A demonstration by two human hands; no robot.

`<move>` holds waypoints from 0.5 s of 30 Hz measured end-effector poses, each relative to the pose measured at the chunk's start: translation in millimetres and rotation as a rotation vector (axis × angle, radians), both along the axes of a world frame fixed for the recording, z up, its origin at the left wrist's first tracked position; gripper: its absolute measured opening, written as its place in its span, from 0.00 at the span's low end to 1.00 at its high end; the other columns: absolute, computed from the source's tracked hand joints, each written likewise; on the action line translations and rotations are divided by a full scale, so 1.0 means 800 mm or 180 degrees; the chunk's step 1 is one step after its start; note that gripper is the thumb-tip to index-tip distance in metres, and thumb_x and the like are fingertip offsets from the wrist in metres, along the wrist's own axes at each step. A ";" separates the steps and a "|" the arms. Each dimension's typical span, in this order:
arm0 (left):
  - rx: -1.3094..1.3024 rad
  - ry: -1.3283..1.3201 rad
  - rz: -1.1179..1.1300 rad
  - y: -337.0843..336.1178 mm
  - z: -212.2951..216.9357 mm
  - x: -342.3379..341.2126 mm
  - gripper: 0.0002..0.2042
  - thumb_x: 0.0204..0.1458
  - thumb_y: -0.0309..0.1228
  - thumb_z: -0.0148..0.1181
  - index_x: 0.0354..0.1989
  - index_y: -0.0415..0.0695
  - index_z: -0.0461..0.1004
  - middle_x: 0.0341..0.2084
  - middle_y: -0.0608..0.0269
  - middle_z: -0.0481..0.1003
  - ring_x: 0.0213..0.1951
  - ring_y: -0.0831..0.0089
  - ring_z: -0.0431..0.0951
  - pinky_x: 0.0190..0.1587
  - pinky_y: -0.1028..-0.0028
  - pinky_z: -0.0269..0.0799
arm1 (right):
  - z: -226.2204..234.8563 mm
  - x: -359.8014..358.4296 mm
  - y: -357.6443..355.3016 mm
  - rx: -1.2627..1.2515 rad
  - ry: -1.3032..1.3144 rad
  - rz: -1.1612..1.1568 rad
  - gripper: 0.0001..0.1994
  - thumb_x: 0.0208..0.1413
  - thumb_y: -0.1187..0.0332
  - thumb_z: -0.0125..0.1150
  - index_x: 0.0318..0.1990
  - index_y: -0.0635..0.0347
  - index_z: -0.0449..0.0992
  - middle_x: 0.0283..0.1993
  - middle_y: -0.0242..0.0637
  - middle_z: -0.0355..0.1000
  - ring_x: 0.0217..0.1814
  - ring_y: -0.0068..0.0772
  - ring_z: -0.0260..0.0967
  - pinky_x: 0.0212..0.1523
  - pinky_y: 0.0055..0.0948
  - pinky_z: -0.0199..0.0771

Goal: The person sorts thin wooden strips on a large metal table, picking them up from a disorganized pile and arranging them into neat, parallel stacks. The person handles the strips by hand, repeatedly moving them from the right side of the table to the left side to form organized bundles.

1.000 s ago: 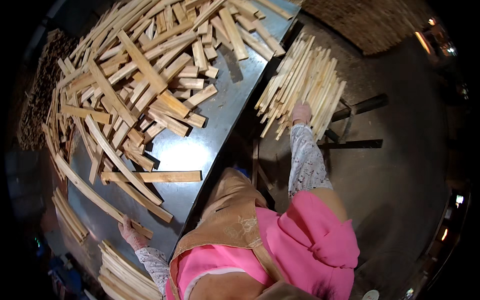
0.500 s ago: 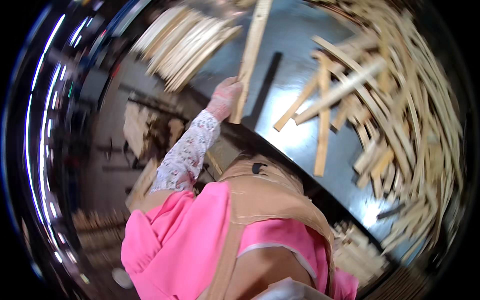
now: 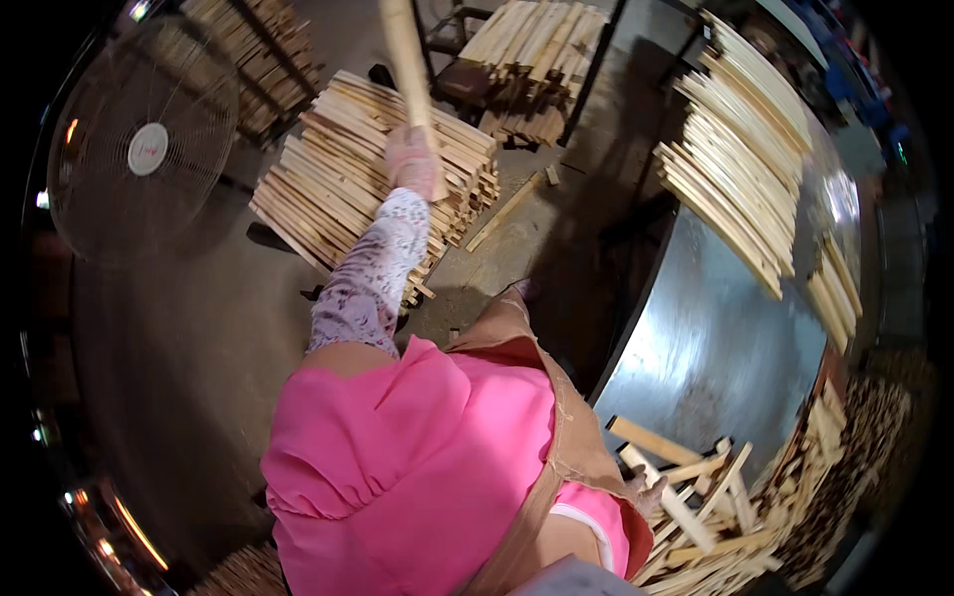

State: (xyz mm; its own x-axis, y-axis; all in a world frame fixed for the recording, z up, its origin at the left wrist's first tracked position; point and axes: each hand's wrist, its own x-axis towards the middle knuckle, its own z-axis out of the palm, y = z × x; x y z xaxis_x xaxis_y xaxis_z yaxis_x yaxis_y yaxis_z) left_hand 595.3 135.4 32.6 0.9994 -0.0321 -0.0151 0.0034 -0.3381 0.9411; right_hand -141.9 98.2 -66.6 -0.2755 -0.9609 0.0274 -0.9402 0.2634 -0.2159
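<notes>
My left hand (image 3: 414, 164), in a pale glove with a patterned sleeve, is raised and shut on a long wooden slat (image 3: 401, 45) that points up and out of the picture. Below it is a layered stack of slats (image 3: 328, 184) on the floor. My right hand (image 3: 651, 490) shows only partly past my brown apron, low at the right, against loose slats (image 3: 711, 517) on the steel table (image 3: 715, 338). Whether it grips one is hidden.
A large round fan (image 3: 147, 149) stands at the left. More slat stacks lie at the top (image 3: 532, 45) and along the table's far edge (image 3: 740, 179). Small offcuts litter the concrete floor (image 3: 507, 209).
I have turned away from the table, which now lies at my right. My left hand has carried the long slat over the floor stack. The fan has come into view.
</notes>
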 end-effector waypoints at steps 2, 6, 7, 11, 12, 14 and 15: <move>-0.0313 -0.0426 0.1233 0.094 -0.089 0.061 0.18 0.71 0.43 0.54 0.47 0.36 0.77 0.26 0.56 0.78 0.29 0.59 0.80 0.36 0.58 0.77 | 0.004 0.007 -0.074 0.0527 0.0347 0.0324 0.31 0.62 0.61 0.62 0.74 0.49 0.69 0.71 0.50 0.70 0.74 0.55 0.64 0.73 0.47 0.64; 0.0288 0.0650 0.1645 0.092 -0.095 0.092 0.21 0.70 0.44 0.53 0.59 0.39 0.77 0.52 0.51 0.78 0.50 0.61 0.81 0.53 0.64 0.77 | -0.012 0.013 -0.087 0.1177 0.0654 0.0251 0.36 0.56 0.67 0.65 0.75 0.48 0.66 0.71 0.50 0.71 0.72 0.55 0.68 0.72 0.47 0.67; 0.0646 0.0440 0.1403 0.091 -0.110 0.118 0.21 0.70 0.44 0.53 0.59 0.39 0.77 0.52 0.51 0.78 0.50 0.61 0.81 0.53 0.64 0.77 | 0.044 0.085 -0.091 0.1511 -0.0086 0.0058 0.34 0.57 0.67 0.65 0.74 0.50 0.68 0.66 0.51 0.74 0.67 0.56 0.73 0.68 0.49 0.72; 0.1482 0.0071 0.0146 0.092 -0.157 0.221 0.21 0.70 0.43 0.53 0.58 0.39 0.77 0.52 0.50 0.78 0.50 0.61 0.81 0.53 0.64 0.77 | 0.055 0.105 -0.134 0.1670 0.0296 0.0305 0.25 0.62 0.59 0.57 0.66 0.54 0.74 0.54 0.54 0.78 0.57 0.58 0.76 0.59 0.54 0.75; 0.1484 0.0069 -0.0051 0.070 -0.164 0.244 0.20 0.70 0.43 0.53 0.58 0.39 0.77 0.52 0.50 0.78 0.50 0.61 0.81 0.53 0.64 0.77 | 0.045 0.084 -0.127 0.1117 -0.0023 0.0230 0.24 0.61 0.57 0.56 0.63 0.54 0.75 0.55 0.53 0.78 0.58 0.60 0.75 0.59 0.54 0.75; 0.1446 0.0000 -0.0080 0.049 -0.162 0.274 0.20 0.69 0.43 0.53 0.57 0.39 0.77 0.51 0.50 0.78 0.50 0.60 0.81 0.53 0.64 0.76 | 0.082 0.131 -0.170 0.1221 -0.0026 -0.0448 0.24 0.60 0.57 0.58 0.63 0.51 0.74 0.59 0.55 0.75 0.64 0.60 0.71 0.63 0.53 0.72; 0.1444 0.0006 -0.0230 0.006 -0.159 0.285 0.20 0.69 0.43 0.53 0.57 0.39 0.77 0.51 0.50 0.78 0.50 0.60 0.81 0.53 0.64 0.76 | 0.085 0.134 -0.162 0.1128 0.0097 -0.0802 0.25 0.60 0.56 0.58 0.65 0.51 0.74 0.61 0.54 0.75 0.67 0.58 0.70 0.67 0.51 0.71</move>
State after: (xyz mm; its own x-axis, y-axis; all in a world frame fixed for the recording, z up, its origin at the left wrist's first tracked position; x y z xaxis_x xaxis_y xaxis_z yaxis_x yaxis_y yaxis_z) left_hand 823.4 140.1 -94.7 0.9948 -0.0913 -0.0456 -0.0337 -0.7155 0.6978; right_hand -34.9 -31.5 1.3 -0.5068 -0.8152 -0.2805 -0.8416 0.5384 -0.0440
